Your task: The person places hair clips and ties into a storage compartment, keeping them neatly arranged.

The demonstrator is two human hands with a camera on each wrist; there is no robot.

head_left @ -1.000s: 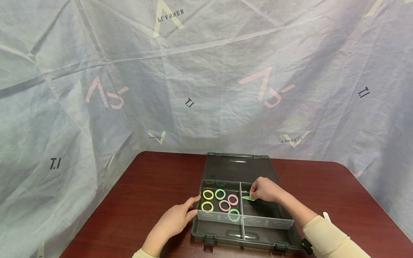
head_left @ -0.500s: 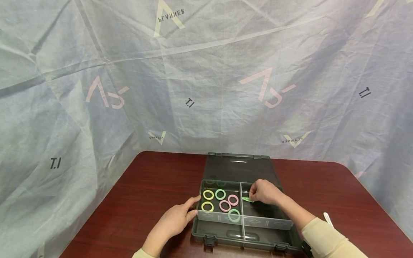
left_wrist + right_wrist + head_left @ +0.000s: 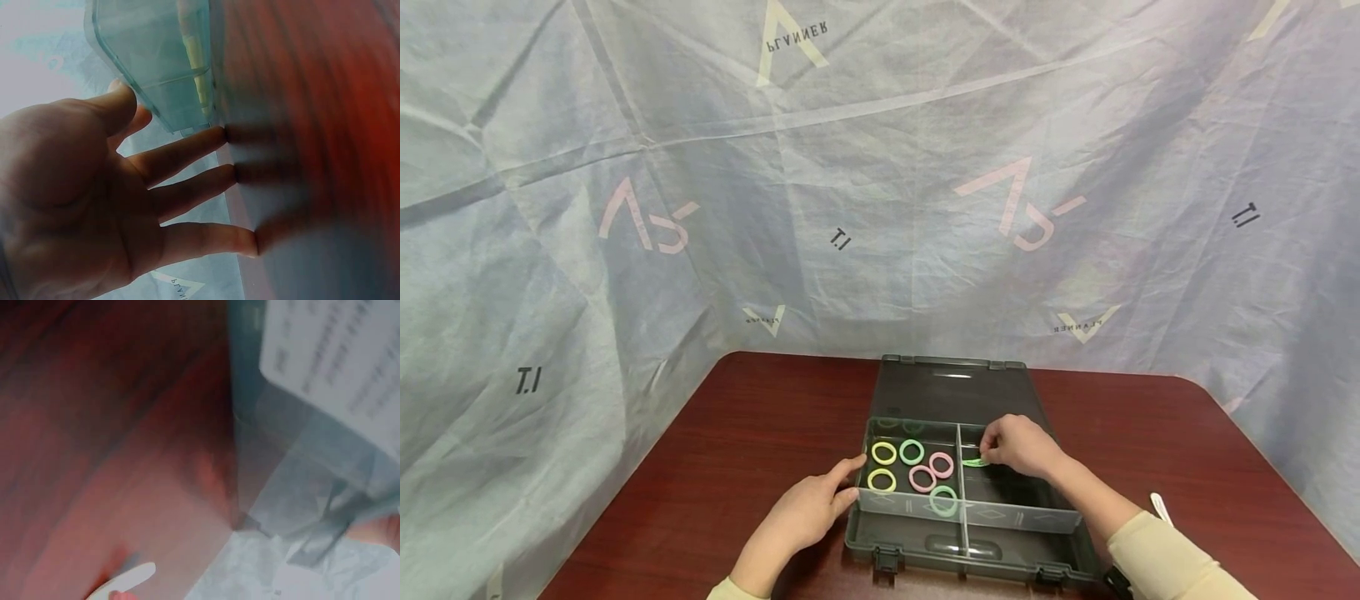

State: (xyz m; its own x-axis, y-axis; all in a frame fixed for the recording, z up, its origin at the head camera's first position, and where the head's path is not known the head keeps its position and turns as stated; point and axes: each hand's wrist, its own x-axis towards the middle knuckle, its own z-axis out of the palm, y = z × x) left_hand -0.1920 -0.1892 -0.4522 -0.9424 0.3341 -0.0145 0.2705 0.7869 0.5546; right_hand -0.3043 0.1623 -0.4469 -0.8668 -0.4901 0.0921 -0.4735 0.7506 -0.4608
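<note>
A grey translucent organizer box (image 3: 880, 553) lies with its lid folded back. Yellow, green and pink rings that look like hair ties, among them a pink ring (image 3: 942, 465), sit in its back left compartment. My right hand (image 3: 1018, 444) reaches into the back right compartment. Its fingertips pinch a slim green piece (image 3: 973, 462), shaped like a hair clip, low beside the divider; its far end is hidden by the fingers. My left hand (image 3: 805, 510) has loosely extended fingers, with index finger and thumb at the box's left wall. In the left wrist view, its other fingertips rest on the table.
The box stands on a dark red table (image 3: 760, 408). Diamond-patterned clear dividers (image 3: 1022, 517) split it into compartments. A slim white piece (image 3: 1161, 507) lies right of the box, beyond my right forearm. A printed grey cloth (image 3: 880, 208) hangs behind the table.
My right hand has shifted only slightly, and the green piece has tilted a little at its fingertips. The left hand, rings and box look unmoved.
</note>
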